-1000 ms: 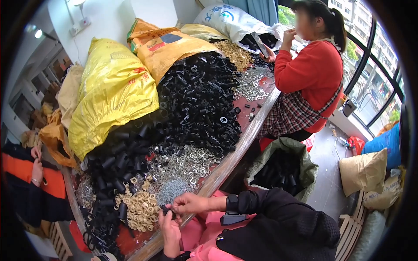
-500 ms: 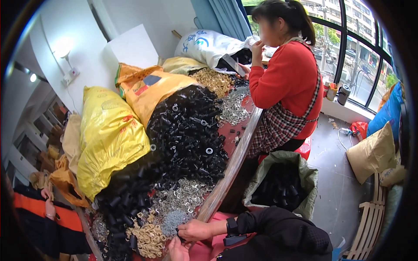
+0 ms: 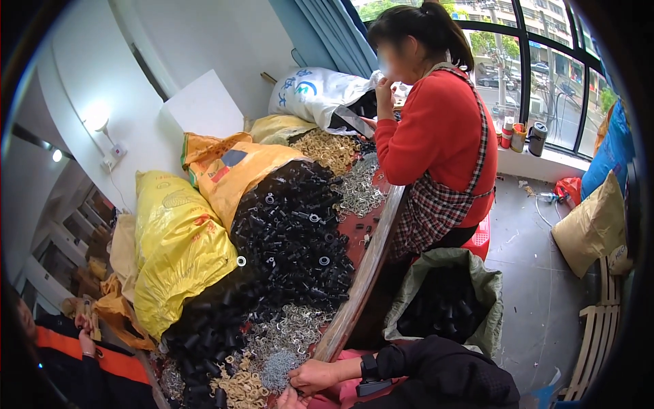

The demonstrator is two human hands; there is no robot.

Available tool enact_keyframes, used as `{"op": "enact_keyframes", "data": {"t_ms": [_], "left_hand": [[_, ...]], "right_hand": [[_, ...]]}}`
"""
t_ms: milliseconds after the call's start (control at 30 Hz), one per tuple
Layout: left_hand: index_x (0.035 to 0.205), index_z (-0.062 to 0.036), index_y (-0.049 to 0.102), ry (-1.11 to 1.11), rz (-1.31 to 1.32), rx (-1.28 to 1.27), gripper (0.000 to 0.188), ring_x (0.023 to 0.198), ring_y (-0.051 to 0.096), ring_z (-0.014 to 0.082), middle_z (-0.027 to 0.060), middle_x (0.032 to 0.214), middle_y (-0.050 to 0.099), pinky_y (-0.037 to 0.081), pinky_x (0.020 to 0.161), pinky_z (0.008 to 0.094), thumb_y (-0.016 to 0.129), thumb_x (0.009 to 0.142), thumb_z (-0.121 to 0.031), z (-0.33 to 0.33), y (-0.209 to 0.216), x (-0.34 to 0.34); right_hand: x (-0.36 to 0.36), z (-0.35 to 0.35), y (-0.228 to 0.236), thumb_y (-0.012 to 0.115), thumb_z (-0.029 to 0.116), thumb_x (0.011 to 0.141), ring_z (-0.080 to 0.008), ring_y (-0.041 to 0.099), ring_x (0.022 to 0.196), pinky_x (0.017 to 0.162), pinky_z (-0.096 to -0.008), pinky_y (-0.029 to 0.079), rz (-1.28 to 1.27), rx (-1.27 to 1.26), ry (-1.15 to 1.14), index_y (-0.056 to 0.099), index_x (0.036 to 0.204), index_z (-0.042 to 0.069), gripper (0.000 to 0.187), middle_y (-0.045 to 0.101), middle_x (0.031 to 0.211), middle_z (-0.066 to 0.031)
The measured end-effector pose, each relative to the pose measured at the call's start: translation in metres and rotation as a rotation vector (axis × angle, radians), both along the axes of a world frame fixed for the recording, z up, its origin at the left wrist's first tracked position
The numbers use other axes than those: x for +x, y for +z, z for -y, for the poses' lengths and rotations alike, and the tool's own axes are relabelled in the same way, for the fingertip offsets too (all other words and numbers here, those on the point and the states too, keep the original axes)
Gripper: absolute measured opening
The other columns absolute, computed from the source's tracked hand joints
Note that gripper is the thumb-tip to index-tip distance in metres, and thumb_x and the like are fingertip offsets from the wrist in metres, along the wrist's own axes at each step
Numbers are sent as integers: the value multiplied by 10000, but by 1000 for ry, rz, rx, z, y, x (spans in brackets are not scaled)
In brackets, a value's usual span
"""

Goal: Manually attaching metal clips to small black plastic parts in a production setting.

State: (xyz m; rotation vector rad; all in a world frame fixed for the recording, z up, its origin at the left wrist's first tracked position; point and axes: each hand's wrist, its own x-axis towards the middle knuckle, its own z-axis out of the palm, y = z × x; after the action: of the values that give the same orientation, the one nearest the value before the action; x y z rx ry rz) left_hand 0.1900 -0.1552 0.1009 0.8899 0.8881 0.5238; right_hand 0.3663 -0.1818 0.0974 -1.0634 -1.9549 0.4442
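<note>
At the near edge of the table, my right hand [image 3: 315, 376], with a dark band on its wrist, is closed with its fingertips pinched together. My left hand [image 3: 291, 399] meets it from below, its fingers also pinched and partly cut off by the lower edge. Between the fingertips sits a small black plastic part [image 3: 300, 392], mostly hidden by the fingers. Just beyond my hands lies a pile of small grey metal pieces [image 3: 279, 368]. Tan ring-shaped clips [image 3: 242, 387] are heaped to the left, and silver metal clips [image 3: 293, 328] lie farther back.
Black plastic parts [image 3: 293, 238] cover much of the table, spilling from an orange sack [image 3: 248, 167] beside a yellow sack [image 3: 180, 245]. A person in red [image 3: 436, 129] sits at the far right; another in dark and orange [image 3: 102, 358] is at left. An open green sack [image 3: 487, 300] stands right.
My hands have shifted slightly right and down, staying together at the black part, which is now more covered by fingers. The whole view has tilted a little.
</note>
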Motion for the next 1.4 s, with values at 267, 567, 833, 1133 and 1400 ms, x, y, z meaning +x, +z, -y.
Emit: {"op": "enact_keyframes", "data": {"t_ms": [267, 567, 833, 1133, 1400], "left_hand": [[999, -48, 493, -54, 27, -3, 219, 783, 530, 149, 52, 918, 541, 445, 675, 269, 465, 858, -213, 8, -5, -9], [978, -50, 500, -89, 40, 10, 216, 774, 532, 139, 48, 905, 545, 448, 665, 263, 472, 855, -225, 4, 0, -16], [964, -49, 501, -105, 80, -15, 203, 736, 528, 128, 37, 854, 543, 442, 642, 257, 470, 857, -219, 0, 0, -22], [967, -43, 503, -52, 88, -42, 208, 719, 521, 124, 36, 848, 545, 435, 632, 255, 464, 860, -217, -2, -1, -29], [1008, -32, 496, -23, 98, -74, 251, 752, 529, 129, 44, 892, 554, 439, 668, 255, 480, 851, -227, -13, 7, -36]], "right_hand": [[-6, 13, -1, 540, 158, 649, -298, 544, 660, 542, -381, 440, -73, -52, 16, 501, 679, 24, 143, 528, 728, -107], [-14, 9, 2, 543, 160, 640, -311, 542, 678, 557, -386, 432, -143, -114, 24, 503, 674, 15, 154, 535, 717, -118], [-21, -5, -3, 559, 158, 610, -326, 538, 660, 547, -391, 423, -132, -175, 79, 498, 638, 15, 158, 536, 679, -132], [-29, -12, -7, 548, 138, 650, -304, 530, 663, 553, -372, 416, -71, -181, 96, 479, 646, 23, 134, 516, 687, -112], [-43, -32, -13, 545, 142, 662, -300, 528, 612, 519, -358, 411, -202, -183, 147, 507, 639, 21, 128, 531, 660, -125]]}}
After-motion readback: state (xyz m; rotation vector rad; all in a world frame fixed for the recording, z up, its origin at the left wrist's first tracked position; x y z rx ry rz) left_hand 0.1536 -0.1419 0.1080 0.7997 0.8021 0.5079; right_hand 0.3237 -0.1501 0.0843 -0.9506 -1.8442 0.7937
